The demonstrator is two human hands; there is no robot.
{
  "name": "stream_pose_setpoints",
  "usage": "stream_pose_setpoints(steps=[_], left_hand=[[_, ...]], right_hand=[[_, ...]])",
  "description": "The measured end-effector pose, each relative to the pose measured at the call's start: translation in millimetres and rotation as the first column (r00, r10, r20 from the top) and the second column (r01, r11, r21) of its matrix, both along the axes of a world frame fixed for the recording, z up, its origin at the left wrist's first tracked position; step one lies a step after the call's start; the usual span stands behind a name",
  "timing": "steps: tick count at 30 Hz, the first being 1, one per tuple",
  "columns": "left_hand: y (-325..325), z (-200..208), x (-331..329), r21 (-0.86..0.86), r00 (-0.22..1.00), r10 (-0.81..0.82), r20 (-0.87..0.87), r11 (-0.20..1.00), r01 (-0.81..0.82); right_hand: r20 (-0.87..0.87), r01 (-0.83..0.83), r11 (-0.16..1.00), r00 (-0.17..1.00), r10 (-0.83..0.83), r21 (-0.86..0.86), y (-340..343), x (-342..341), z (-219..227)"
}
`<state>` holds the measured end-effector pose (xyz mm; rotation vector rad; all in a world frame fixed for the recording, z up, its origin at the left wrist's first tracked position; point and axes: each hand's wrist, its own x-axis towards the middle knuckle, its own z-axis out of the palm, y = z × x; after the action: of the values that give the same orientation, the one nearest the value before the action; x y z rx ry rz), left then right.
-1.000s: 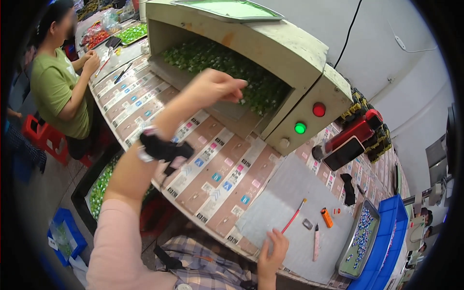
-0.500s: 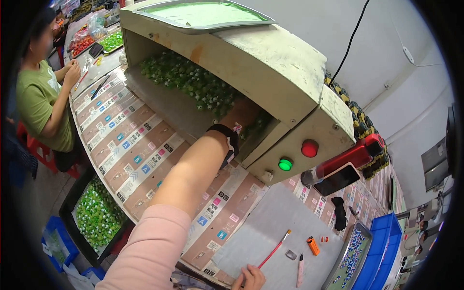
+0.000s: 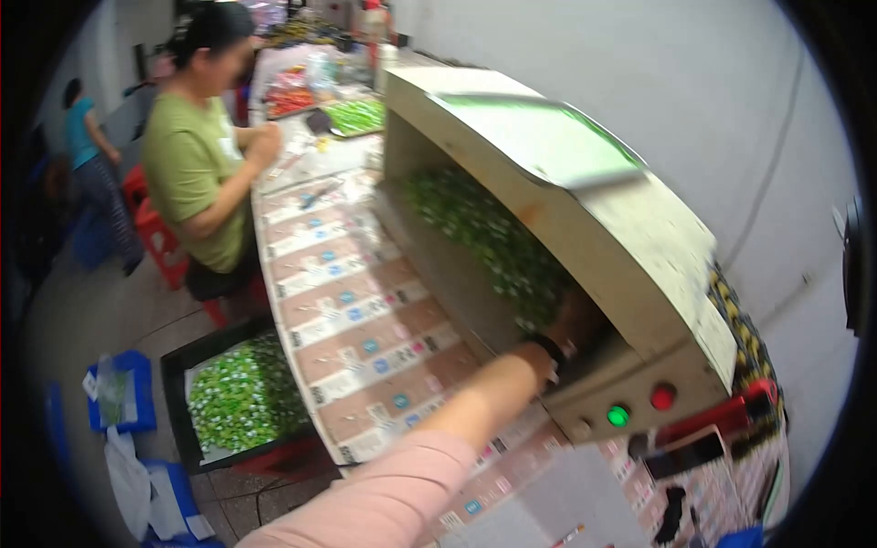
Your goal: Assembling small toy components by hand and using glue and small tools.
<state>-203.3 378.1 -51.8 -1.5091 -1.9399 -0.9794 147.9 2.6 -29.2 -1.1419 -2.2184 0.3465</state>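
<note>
My left arm, in a pink sleeve with a dark wristband, reaches into a cream metal cabinet (image 3: 658, 247) with an open front. Inside it, my left hand (image 3: 582, 315) is in shadow and blurred at the right end of a heap of small green and white pieces (image 3: 484, 237); its fingers cannot be made out. The cabinet front carries a lit green button (image 3: 618, 416) and a red button (image 3: 663, 396). My right hand is out of view. The tip of a brush (image 3: 571, 533) shows at the lower edge on a grey sheet (image 3: 530, 502).
A person in a green shirt (image 3: 192, 173) sits at the table's left side; another (image 3: 91, 137) stands farther back. Low at left are a black tray (image 3: 174, 393) of green pieces and a blue bin (image 3: 137, 402). A phone (image 3: 685, 454) leans by a red bottle (image 3: 735, 411).
The view has swung left, so the cabinet and table appear farther right. My right hand, seen before by the brush's end, has gone out of view. My left hand stays inside the cabinet.
</note>
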Motion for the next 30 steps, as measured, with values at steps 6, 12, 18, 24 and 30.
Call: stream_pose_setpoints(steps=[6, 12, 18, 24, 30], left_hand=[[-32.3, 31.4, -14.3, -0.147, 0.993, -0.051, 0.106, 0.987, 0.066], [-76.3, 41.9, -42.5, -0.138, 0.802, 0.015, 0.598, 0.987, 0.084], [-158.7, 80.8, -20.0, 0.088, 0.485, -0.107, 0.868, 0.994, 0.062], [-279.4, 132.5, 11.3, 0.248, -0.064, -0.242, 0.968, 0.896, 0.369], [-364.7, 150.2, 86.9, 0.335, -0.17, -0.294, 0.941, 0.722, 0.606]], right_hand=[[0.034, -0.131, 0.99, 0.991, 0.129, 0.047, 2.5, 1.6, 2.5], [-0.004, -0.15, 0.988, 0.989, 0.15, 0.025, 1.8, -0.2, 5.5], [-0.062, -0.104, 0.995, 0.993, 0.104, 0.007, -3.3, 3.5, 3.4], [-0.182, -0.113, 0.993, 0.977, 0.107, -0.023, -12.4, 12.2, 8.8], [-0.371, -0.109, 0.975, 0.928, 0.03, -0.194, -7.9, 18.1, 8.7]])
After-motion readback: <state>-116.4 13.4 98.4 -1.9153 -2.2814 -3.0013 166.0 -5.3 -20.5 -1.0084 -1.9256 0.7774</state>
